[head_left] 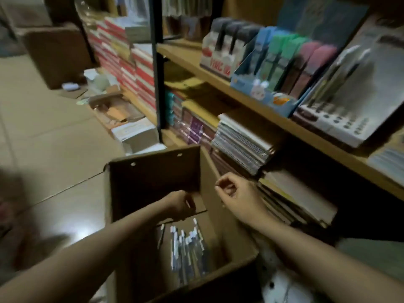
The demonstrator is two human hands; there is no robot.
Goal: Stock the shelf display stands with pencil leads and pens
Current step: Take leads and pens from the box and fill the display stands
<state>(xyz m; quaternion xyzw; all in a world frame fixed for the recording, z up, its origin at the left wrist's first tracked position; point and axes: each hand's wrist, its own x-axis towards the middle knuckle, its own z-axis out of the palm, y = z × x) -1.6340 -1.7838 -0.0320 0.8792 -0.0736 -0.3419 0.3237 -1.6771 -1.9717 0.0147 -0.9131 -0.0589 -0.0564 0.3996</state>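
Pens [188, 254] lie bundled on the floor of an open cardboard box [153, 176], long axes running toward the far wall, caps at the far end. Left hand [181, 206] reaches inside, its grip pinching something thin and pale, too blurred to name. Right hand [236, 193] hovers over the box's right edge, fingers loosely curled, holding nothing. Display stands [284, 68] sit on the shelf [240, 90] above right.
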